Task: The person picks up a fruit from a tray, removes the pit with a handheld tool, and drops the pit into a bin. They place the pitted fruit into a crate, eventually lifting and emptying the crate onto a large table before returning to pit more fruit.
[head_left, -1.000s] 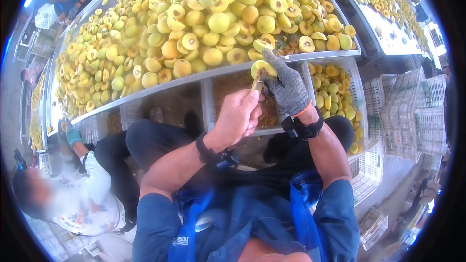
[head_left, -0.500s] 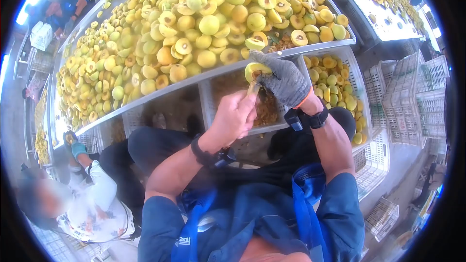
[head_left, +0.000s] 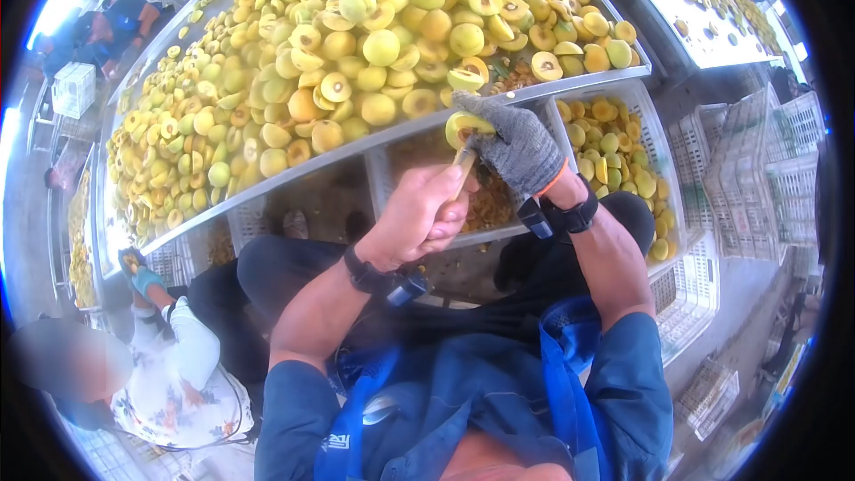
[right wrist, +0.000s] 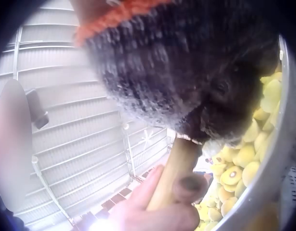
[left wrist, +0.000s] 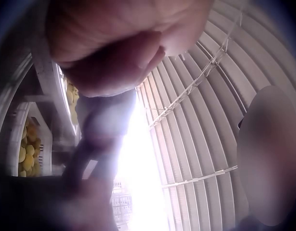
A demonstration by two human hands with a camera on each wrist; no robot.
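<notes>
My left hand (head_left: 417,218), bare, grips the wooden handle of a tool (head_left: 465,165). Its far end meets the cut face of a yellow peach half (head_left: 463,128) and is hidden there. My right hand (head_left: 525,150), in a grey knit glove with an orange cuff, holds that half between thumb and fingers at the table's front edge. Up close in the right wrist view, the wooden handle (right wrist: 174,168) runs from the bare fingers up to the dark underside of the glove (right wrist: 152,72). The left wrist view shows the curled bare fingers (left wrist: 114,62), with the tool hidden.
A metal-edged table (head_left: 267,171) bears a big heap of peach halves (head_left: 356,44). Below its edge stand a crate with brown scraps (head_left: 488,209) and a crate of peach halves (head_left: 614,147). White crates (head_left: 757,174) are stacked right. Another person (head_left: 178,374) sits at left.
The peach half has turned a little in the gloved hand. The bare hand has drawn slightly down and left, so more of the tool's handle shows. The head view has shifted somewhat.
</notes>
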